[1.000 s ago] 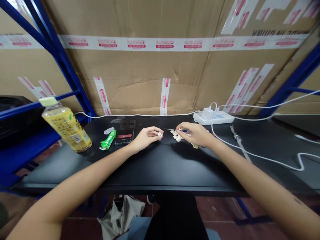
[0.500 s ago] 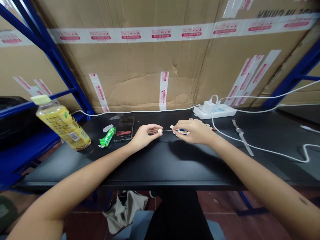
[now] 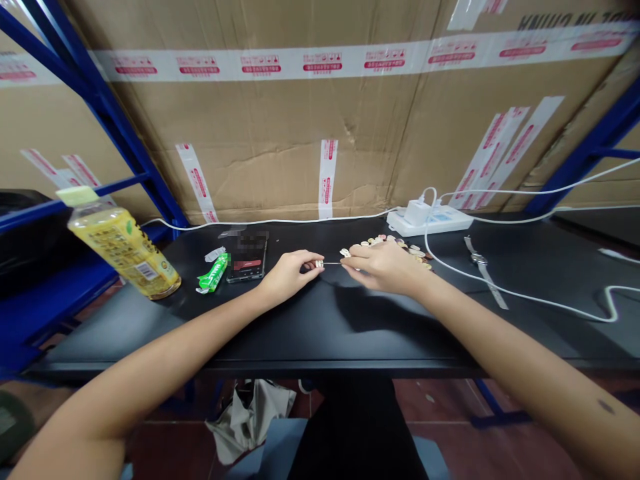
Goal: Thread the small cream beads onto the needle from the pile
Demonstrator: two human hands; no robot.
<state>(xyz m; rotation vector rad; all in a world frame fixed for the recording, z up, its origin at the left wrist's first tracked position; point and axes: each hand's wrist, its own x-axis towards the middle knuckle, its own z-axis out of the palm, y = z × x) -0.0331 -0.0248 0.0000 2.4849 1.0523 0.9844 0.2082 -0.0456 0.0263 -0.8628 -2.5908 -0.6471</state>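
Note:
My left hand (image 3: 289, 273) pinches a small pale bead (image 3: 319, 264) between thumb and fingertip, just above the black table (image 3: 320, 333). My right hand (image 3: 384, 267) grips a thin metal needle (image 3: 332, 263) that points left; its tip meets the bead. Behind and to the right of my right hand lies a scatter of several small pale beads (image 3: 400, 244) on the table. The needle's handle is hidden inside my fingers.
A yellow drink bottle (image 3: 120, 245) stands at the left. A green wrapper (image 3: 214, 273) and a dark phone (image 3: 247, 260) lie left of my hands. A white power strip (image 3: 430, 220) with cables and a wristwatch (image 3: 479, 261) lie to the right. Cardboard boxes back the table.
My right hand slid left, bringing the needle's tip up to the bead in my left hand. More of the loose beads show behind it. The view tilted slightly.

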